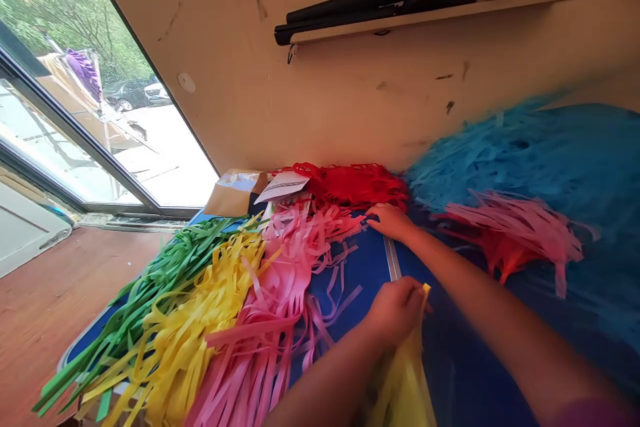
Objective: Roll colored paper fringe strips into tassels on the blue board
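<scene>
My left hand (397, 310) is closed around the gathered top of a bunch of yellow streamers (405, 380), which hangs below it toward the bottom edge. Farther forward, my right hand (390, 221) reaches to the edge of the pink streamers (287, 273), its fingertips pinched at a pink strip's end. Left of the pink pile lie loose yellow streamers (200, 320) and green streamers (165, 287). A heap of red streamers (355, 185) sits just beyond my right hand. All rest on a blue table (360, 287) with a white stripe.
Blue streamers (525, 153) and a pink-and-red bunch (520, 230) lie at the right. A brown paper package (235, 193) and a white paper sheet (287, 185) stand at the back. A wall shelf (445, 17) holds black rolled items. A glass door (150, 140) is at the left.
</scene>
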Demonstrator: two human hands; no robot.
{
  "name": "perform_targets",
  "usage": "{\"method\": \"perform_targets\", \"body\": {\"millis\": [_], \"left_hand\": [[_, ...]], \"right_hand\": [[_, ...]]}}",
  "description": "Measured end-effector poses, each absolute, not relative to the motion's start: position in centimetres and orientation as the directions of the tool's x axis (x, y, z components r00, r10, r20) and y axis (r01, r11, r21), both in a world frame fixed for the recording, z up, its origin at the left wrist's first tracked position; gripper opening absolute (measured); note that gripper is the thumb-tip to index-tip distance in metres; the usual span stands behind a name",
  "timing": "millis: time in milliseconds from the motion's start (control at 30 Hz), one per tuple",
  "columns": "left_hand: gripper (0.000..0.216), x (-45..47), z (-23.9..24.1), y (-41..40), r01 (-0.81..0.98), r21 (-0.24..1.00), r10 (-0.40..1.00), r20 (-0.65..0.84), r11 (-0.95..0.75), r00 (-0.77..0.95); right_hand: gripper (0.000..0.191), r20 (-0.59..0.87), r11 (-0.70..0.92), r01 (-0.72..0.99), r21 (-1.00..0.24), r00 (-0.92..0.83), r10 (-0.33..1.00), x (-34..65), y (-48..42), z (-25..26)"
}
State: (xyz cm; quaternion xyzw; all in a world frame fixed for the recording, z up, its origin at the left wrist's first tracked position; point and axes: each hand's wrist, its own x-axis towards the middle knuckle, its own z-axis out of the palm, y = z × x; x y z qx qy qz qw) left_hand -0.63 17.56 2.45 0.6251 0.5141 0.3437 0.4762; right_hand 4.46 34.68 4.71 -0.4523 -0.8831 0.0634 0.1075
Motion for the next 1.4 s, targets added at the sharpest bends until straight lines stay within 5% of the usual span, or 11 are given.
{"method": "perform_targets", "body": {"millis": [167,500,567,700,767,1400], "left_hand": [[0.015,-0.6,2.6,17.7,0.279,0.959,0.982,-0.100,0.052,0.162],[0.017,-0.7,2.1,18.0,0.171,0.985,0.987,-0.015,-0.012,0.158],[0.018,-0.7,2.2,18.0,0.159,0.987,0.987,0.010,-0.035,0.159],[0.022,-0.7,2.5,18.0,0.140,0.989,0.990,0.023,-0.043,0.142],[0.026,-0.7,2.5,18.0,0.135,0.990,0.992,0.018,-0.034,0.123],[0.032,-0.5,2.5,18.0,0.142,0.988,0.998,0.063,-0.059,-0.024]], "right_hand": [[0.028,0.083,0.538,0.778,-0.324,-0.543,0.835,2.5,36.1,4.4],[0.010,0.259,0.391,0.601,-0.697,-0.298,0.919,10.0,28.9,6.3],[0.018,0.232,0.346,0.520,-0.781,-0.273,0.934,12.0,26.0,5.4],[0.034,0.105,0.130,0.100,-0.986,-0.227,0.968,13.6,22.5,3.9],[0.037,0.073,0.075,0.001,-0.997,-0.233,0.970,13.5,22.1,3.7],[0.033,0.086,0.084,-0.022,-0.996,-0.345,0.935,13.8,22.7,2.0]]}}
